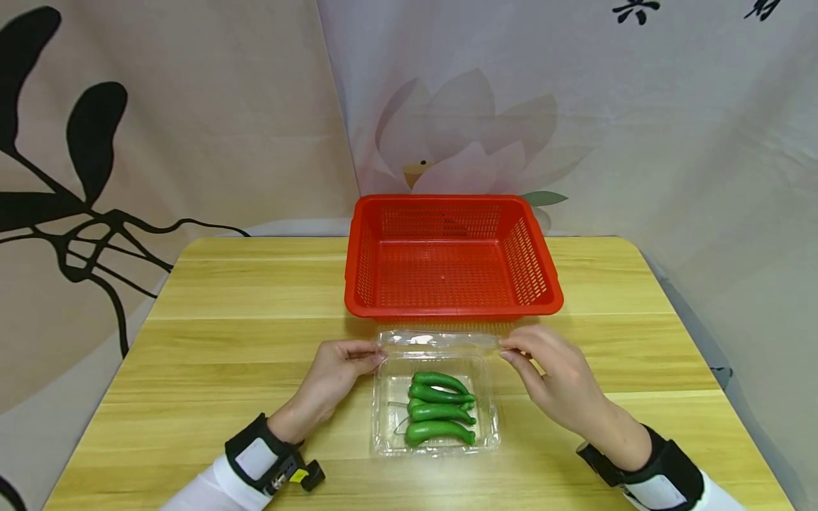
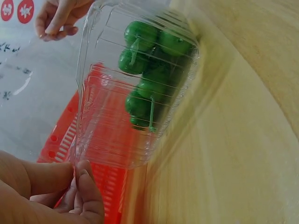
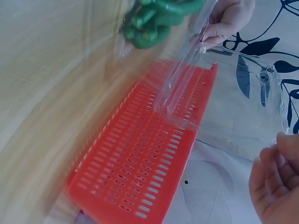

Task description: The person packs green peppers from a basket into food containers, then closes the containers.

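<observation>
A clear plastic clamshell box [image 1: 381, 397] lies on the table in front of me, its lid [image 1: 422, 338] raised along the far side. Several green chili peppers [image 1: 437, 431] are stacked in a row in its base, thin stems pointing left. My left hand [image 1: 332, 376] pinches the box rim at the far left corner between thumb and fingers, as the left wrist view shows closely. With thumb and fingertips my right hand [image 1: 556, 376] pinches the right corner of the lid. In the right wrist view the lid [image 3: 233, 105] stands swung away from the base.
A red plastic basket [image 1: 454, 312] with slotted walls stands just behind the box, near the table's back edge. The wooden table [image 1: 255, 284] reaches out to both sides. A printed cloth [image 1: 255, 106] hangs behind it. Both wrists wear black straps [image 1: 667, 465].
</observation>
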A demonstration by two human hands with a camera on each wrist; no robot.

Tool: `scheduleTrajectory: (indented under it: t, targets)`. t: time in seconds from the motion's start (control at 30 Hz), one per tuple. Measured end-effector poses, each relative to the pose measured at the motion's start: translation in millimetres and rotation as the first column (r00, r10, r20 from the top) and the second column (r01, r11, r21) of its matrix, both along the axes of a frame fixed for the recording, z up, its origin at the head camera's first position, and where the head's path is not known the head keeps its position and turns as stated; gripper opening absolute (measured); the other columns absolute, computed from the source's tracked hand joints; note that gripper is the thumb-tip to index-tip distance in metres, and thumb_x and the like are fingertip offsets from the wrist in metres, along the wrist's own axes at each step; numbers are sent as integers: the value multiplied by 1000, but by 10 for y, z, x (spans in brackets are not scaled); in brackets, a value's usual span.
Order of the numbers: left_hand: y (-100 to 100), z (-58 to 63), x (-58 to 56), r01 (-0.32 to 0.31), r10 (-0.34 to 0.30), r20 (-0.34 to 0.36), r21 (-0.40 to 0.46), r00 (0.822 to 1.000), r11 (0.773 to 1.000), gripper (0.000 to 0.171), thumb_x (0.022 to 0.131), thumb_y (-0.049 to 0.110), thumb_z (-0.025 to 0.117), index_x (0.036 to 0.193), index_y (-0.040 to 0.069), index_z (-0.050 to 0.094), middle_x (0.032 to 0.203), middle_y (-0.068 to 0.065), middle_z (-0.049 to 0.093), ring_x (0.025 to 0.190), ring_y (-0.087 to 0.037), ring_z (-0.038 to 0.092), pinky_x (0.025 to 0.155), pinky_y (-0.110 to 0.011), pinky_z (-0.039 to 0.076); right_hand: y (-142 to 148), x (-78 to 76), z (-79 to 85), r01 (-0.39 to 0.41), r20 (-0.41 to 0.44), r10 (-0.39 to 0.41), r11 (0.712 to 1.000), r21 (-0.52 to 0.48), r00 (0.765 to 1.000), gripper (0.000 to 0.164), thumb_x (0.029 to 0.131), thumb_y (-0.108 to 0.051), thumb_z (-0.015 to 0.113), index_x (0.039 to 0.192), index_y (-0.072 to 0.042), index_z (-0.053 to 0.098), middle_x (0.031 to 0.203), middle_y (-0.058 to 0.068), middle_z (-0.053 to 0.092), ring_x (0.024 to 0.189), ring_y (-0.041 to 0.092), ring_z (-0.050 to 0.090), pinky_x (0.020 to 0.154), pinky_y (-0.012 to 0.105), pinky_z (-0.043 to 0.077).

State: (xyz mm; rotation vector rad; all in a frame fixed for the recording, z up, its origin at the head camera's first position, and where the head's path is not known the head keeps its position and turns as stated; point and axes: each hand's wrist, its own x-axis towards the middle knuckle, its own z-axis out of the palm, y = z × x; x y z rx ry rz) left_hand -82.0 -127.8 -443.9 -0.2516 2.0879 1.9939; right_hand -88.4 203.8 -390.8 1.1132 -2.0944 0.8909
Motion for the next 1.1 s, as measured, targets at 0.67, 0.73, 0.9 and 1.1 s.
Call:
scheduleTrajectory:
  t: [0.67, 0.73, 0.9, 1.1]
  targets:
    - [19, 77, 93, 4, -4, 86, -6, 996, 1000, 26, 101, 2, 64, 124, -9, 66, 93, -14, 73, 74, -20, 67, 65, -28, 57, 73, 362, -115, -34, -38, 36, 998, 53, 999, 32, 111, -23, 56, 91, -5, 74, 90, 0, 70, 77, 14, 65, 70, 21, 54]
    - [17, 120, 157, 9, -8, 102, -12, 995, 1000, 26, 104, 5, 60, 125, -9, 64, 94, -14, 71, 73, -20, 67, 64, -29, 57, 78, 398, -126, -47, -50, 50, 997, 60, 997, 32, 111, -21, 56, 90, -4, 74, 89, 1, 70, 78, 15, 65, 71, 21, 54]
    - [-11, 210, 297, 49, -47, 132, -9, 990, 999, 32, 107, 16, 57, 126, -9, 63, 97, -14, 70, 74, -21, 67, 65, -32, 58, 80, 440, -151, -70, -70, 74, 995, 68, 995, 31, 110, -18, 56, 90, -3, 74, 89, 2, 70, 78, 15, 65, 72, 20, 55]
    - [-48, 263, 414, 148, -146, 131, -3, 981, 989, 45, 106, 27, 61, 129, -12, 62, 93, -13, 70, 74, -21, 67, 66, -31, 58, 74, 482, -190, -80, -71, 86, 993, 87, 994, 30, 110, -17, 56, 90, -4, 74, 91, 2, 70, 80, 14, 65, 71, 20, 55]
